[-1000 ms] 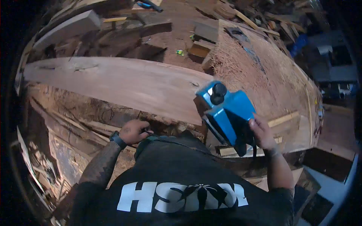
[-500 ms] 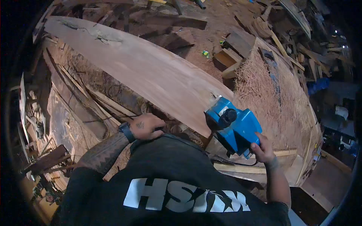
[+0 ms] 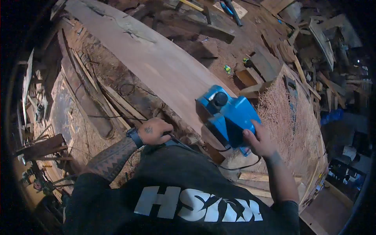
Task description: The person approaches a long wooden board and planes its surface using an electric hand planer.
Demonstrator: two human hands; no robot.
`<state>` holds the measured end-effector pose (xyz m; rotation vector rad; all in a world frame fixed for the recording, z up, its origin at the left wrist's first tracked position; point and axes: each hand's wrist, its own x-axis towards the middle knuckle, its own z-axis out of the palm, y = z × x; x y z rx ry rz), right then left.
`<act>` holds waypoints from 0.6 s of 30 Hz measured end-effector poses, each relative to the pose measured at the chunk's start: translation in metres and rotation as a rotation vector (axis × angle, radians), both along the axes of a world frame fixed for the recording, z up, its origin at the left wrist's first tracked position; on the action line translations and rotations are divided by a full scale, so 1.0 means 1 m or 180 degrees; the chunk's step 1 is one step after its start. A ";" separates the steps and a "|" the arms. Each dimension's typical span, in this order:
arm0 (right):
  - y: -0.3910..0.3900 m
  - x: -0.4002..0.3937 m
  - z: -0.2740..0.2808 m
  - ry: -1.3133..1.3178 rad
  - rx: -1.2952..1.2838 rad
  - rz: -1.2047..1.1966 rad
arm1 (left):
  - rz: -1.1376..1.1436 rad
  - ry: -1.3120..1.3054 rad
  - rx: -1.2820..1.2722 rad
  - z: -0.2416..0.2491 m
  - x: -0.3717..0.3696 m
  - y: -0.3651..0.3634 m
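Note:
A blue electric hand planer [image 3: 231, 111] with a black front knob rests on or just above the near end of a long, wide wooden plank [image 3: 156, 58]. My right hand [image 3: 260, 139] is wrapped round the planer's rear handle. Near my waist, my left hand [image 3: 156, 131] is closed round a black power cord [image 3: 184, 145], which loops across my front towards the planer. Whether the planer's base touches the wood is hidden by its body. A cracked knot [image 3: 135, 35] marks the plank's far part.
Reddish shavings [image 3: 274, 111] heap on the right of the plank, beside an open wooden box [image 3: 248, 78]. Narrow boards [image 3: 86, 94] lie on the left. Offcuts [image 3: 199, 25] and a blue-and-black tool [image 3: 232, 11] are at the back. A small green-and-white item [image 3: 227, 69] lies among shavings.
The planer, in my right hand, has shifted left and farther onto the plank, away from its near end. My left hand stays by my waist with the cord. The whole view has tilted slightly.

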<state>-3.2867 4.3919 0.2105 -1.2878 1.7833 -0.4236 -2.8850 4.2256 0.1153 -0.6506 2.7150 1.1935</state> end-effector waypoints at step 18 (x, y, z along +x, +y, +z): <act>-0.459 0.269 -0.048 -0.0166 -0.1349 0.0412 | 0.1246 0.0454 -0.0505 -0.010 0.184 -0.072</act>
